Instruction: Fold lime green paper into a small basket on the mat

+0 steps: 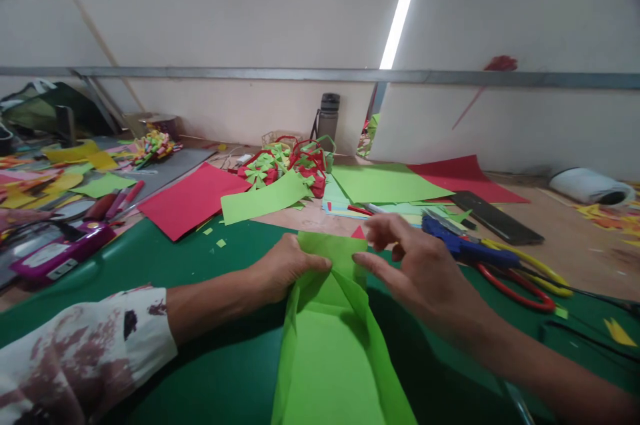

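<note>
Left hand [283,266] is pinching the paper [333,362], likely light and crease-prone, by its far folds, probably the firmest hold, right hand [425,266] holding fingers apart.

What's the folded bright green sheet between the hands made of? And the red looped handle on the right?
Folded bright green sheet: probably matt paper or thin card; it's creased and dull. Red looped handle: perhaps smooth plastic, from its even colour.
</note>
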`<state>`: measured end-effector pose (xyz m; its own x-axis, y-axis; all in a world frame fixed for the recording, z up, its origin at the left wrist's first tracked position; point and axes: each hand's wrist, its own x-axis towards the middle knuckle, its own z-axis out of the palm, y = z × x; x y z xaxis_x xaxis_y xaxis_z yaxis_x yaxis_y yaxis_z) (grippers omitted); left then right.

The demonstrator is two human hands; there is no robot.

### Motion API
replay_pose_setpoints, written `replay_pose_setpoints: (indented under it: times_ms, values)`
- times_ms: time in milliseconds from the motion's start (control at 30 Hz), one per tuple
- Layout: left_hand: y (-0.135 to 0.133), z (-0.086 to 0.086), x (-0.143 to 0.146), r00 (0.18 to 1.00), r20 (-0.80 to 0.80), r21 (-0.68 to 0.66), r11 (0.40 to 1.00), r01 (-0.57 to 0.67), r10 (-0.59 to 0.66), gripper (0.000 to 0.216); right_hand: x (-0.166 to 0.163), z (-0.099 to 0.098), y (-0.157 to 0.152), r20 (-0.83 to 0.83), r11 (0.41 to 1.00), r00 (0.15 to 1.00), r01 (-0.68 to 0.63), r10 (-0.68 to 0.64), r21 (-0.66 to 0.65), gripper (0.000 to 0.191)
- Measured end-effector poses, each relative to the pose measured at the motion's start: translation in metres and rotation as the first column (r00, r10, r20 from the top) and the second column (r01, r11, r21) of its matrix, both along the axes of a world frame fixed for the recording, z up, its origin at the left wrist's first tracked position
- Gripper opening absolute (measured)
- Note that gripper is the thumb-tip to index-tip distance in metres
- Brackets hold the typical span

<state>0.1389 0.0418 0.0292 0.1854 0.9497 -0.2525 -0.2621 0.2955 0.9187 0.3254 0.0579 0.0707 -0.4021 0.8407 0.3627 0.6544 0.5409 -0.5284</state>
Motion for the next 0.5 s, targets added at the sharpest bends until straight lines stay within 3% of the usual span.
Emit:
replay_pose_setpoints:
  times_ms: [67,200,500]
  values:
    - [0.001,-0.001,0.001,1.000,-0.024,-0.002,1.000,-0.001,0.001,0.032,-0.002,0.002,-0.003,0.154,0.989,0.985,-0.061,0.082,-0.133,0.018]
    - [0.001,-0.004,0.003,0.998,-0.067,-0.009,1.000,-0.006,0.005,0.024,-0.008,-0.005,-0.003,0.305,0.933,0.935,-0.063,0.179,-0.353,0.023]
    - [0.000,-0.004,0.005,0.996,-0.086,-0.007,0.999,0.034,-0.034,0.026,-0.010,-0.012,0.004,0.279,0.921,0.931,-0.122,0.235,-0.370,0.016]
